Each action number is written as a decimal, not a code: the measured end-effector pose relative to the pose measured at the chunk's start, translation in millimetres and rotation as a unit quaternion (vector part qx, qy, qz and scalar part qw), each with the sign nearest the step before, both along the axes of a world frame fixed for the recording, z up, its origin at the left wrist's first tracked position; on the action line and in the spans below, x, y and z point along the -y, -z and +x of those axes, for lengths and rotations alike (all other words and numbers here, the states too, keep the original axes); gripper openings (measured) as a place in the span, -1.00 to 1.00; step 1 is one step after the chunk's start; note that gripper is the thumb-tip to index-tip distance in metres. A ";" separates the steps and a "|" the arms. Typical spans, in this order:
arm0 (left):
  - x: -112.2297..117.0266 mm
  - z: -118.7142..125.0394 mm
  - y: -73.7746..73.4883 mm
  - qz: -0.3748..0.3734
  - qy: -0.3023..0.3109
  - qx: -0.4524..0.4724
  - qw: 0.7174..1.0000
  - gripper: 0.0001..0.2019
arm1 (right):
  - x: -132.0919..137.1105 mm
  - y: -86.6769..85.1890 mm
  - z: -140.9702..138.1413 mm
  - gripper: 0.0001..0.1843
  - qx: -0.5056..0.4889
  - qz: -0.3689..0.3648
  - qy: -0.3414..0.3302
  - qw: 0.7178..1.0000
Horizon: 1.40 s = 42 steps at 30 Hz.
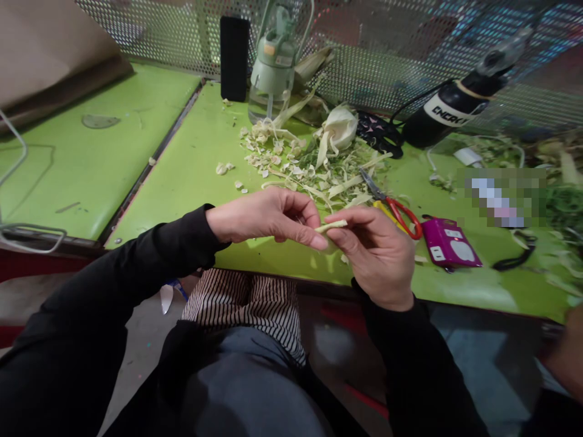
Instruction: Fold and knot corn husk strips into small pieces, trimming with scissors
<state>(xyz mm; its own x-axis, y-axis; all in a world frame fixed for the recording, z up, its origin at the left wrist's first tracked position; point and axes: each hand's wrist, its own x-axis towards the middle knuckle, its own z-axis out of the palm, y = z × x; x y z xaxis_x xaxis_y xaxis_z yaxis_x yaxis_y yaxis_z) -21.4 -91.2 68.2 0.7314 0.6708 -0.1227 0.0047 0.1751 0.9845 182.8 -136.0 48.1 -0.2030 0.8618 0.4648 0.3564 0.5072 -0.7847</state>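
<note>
My left hand [268,217] and my right hand [376,255] meet above the near edge of the green table [191,176]. Both pinch a thin pale strip of leaf or husk [331,226] held between their fingertips. The fingers of both hands are closed on it. Just beyond lies a heap of pale green trimmings [310,161] with a folded whitish leaf bundle [339,128] on top. Red-handled scissors [392,203] lie on the table right of the heap, close to my right hand.
A pale green water bottle [273,67] and a black box [234,57] stand at the back by a perforated metal screen [373,67]. A black bottle [455,109], cables and a magenta device [449,244] lie to the right. Another person's hand [567,358] shows at the right edge.
</note>
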 end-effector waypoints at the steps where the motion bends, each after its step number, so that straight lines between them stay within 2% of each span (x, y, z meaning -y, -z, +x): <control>1: -0.2 -0.2 0.1 0.002 -0.003 -0.005 1.000 -0.69 | 0.4 -0.2 -0.1 -0.89 0.002 -0.001 0.000 1.000; 9: 0.1 0.8 -2.8 0.031 -0.020 -0.037 0.999 -0.73 | -0.7 1.0 -1.5 -0.91 -0.010 0.001 -0.002 1.000; 14: 2.0 0.2 -5.3 0.107 -0.030 -0.060 0.992 -0.77 | -2.7 3.6 -2.3 -0.85 -0.027 -0.009 0.008 1.000; 19: 1.2 -1.9 -3.8 0.214 -0.027 -0.090 0.972 -0.79 | -3.4 6.0 -0.8 -0.90 -0.026 -0.008 0.007 1.000; 22: 1.1 -2.7 -2.6 0.250 -0.018 -0.098 0.963 -0.79 | -2.8 5.3 0.2 -0.90 -0.013 -0.016 0.014 1.000; 27: 3.6 -2.7 -2.1 0.264 -0.005 -0.094 0.960 -0.79 | -2.2 4.0 0.2 -0.84 -0.005 -0.020 0.018 1.000; 33: 6.7 -1.0 -2.7 0.249 0.007 -0.092 0.964 -0.81 | -4.7 6.3 -0.1 -0.87 -0.014 0.008 0.025 1.000; 42: 11.7 6.5 -1.4 0.281 -0.103 -0.092 0.950 -0.85 | -2.5 7.1 -6.9 -0.76 -0.007 0.018 0.082 0.996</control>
